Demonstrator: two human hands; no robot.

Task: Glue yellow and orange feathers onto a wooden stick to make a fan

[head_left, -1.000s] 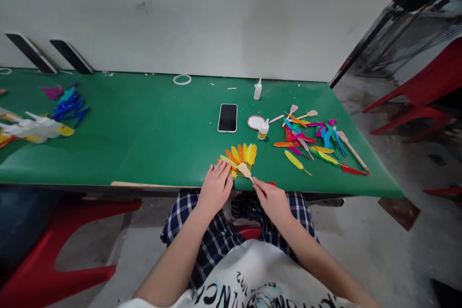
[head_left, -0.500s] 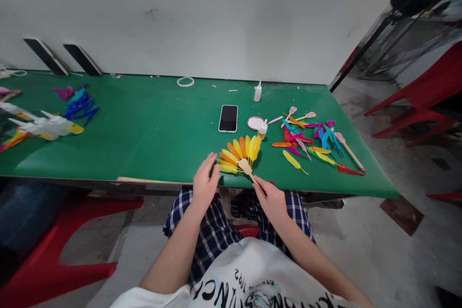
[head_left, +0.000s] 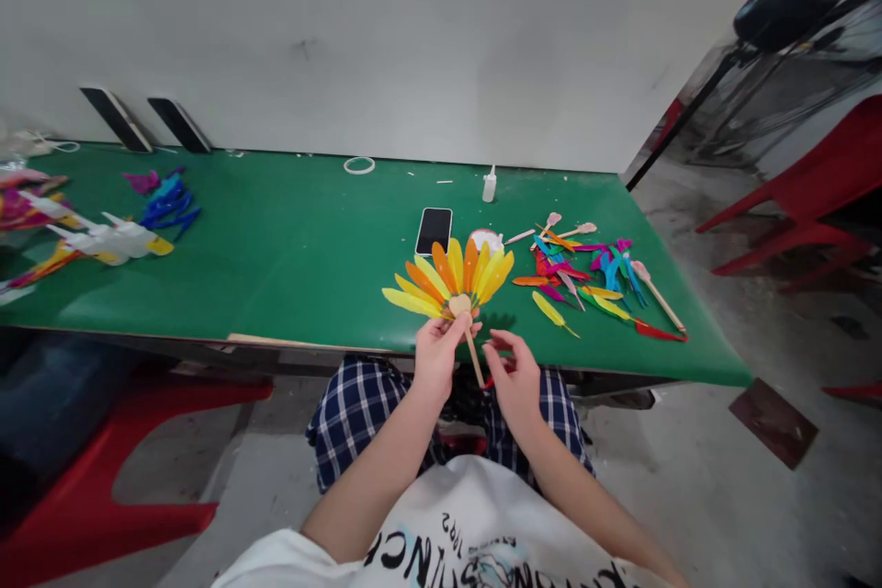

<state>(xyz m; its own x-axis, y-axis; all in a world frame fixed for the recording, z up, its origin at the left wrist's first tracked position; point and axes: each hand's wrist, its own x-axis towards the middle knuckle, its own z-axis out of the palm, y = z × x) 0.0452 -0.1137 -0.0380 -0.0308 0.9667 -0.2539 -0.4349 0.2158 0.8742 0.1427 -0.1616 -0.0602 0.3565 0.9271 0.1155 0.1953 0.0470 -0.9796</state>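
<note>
My left hand (head_left: 436, 355) is closed around the wooden stick of a feather fan (head_left: 451, 278) made of yellow and orange feathers, and holds it up above the near edge of the green table (head_left: 289, 248). My right hand (head_left: 514, 372) hovers just right of the stick with its fingers apart and nothing in it. A black phone (head_left: 434, 230) lies flat on the table behind the fan. To the right lies a heap of loose coloured feathers and wooden sticks (head_left: 596, 271).
A small glue bottle (head_left: 489, 185) and a white ring (head_left: 359, 165) stand near the back wall. More feathers and white pieces (head_left: 103, 225) lie at the table's left end. Red plastic chairs (head_left: 819, 193) stand on the right and lower left.
The fan lay flat on the table with both hands on it. Now my left hand has taken the stick and lifted the fan; my right hand has let go.
</note>
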